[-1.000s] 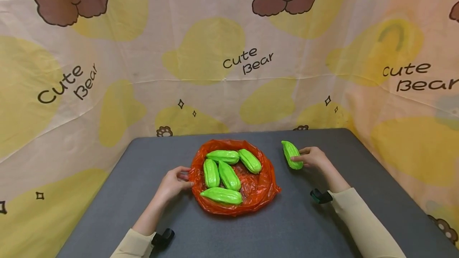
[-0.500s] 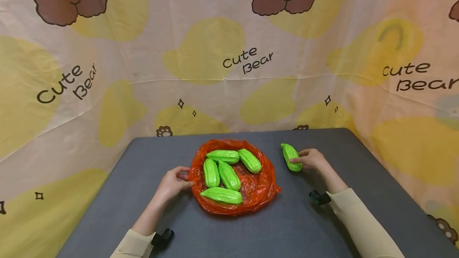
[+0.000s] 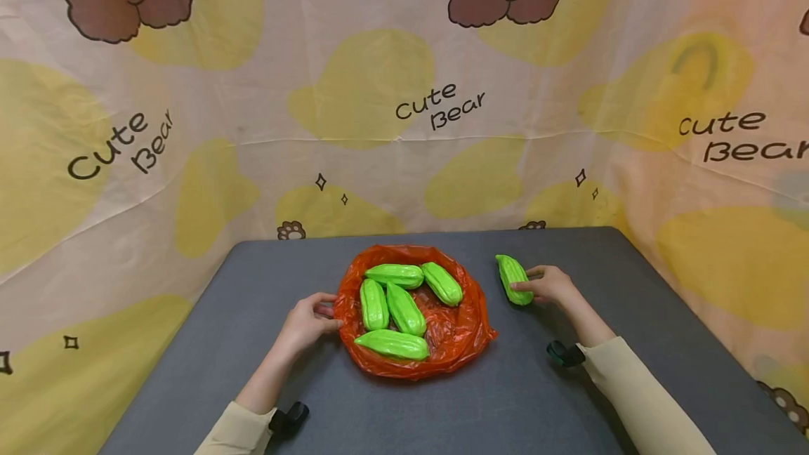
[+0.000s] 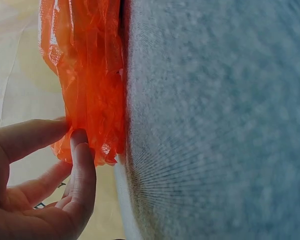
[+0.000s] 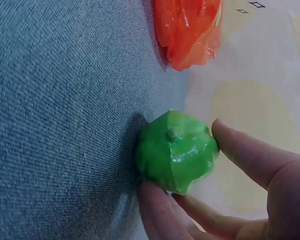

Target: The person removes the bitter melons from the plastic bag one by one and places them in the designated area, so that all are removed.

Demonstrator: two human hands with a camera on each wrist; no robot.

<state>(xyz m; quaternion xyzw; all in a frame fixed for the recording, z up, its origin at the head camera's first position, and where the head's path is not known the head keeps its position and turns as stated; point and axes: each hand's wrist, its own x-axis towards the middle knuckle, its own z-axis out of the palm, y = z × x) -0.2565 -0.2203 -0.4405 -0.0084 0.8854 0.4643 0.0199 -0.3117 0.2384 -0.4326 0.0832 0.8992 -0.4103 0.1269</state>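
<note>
An open red plastic bag (image 3: pixel 464 343) lies rolled down into a round shape on the table, with several green bitter melons (image 3: pixel 392 345) inside. My left hand (image 3: pixel 305 325) pinches the bag's left edge between thumb and fingers; in the left wrist view the fingertips press into the red plastic (image 4: pixel 90 90). Right of the bag, my right hand (image 3: pixel 551 285) holds another green bitter melon (image 3: pixel 513 278) between thumb and fingers. The right wrist view shows this melon (image 5: pixel 177 152) end-on, at or just above the table surface; whether it touches is unclear.
A dark grey table (image 3: pixel 404 420) carries everything. Printed cloth (image 3: pixel 354 90) hangs close behind its back edge and along both sides. Each wrist wears a black strap-mounted camera, as on the left (image 3: pixel 291 418).
Over the last second the right hand and its bitter melon have come slightly nearer and lower. The left hand and the bag have stayed put; the head view has shifted a little.
</note>
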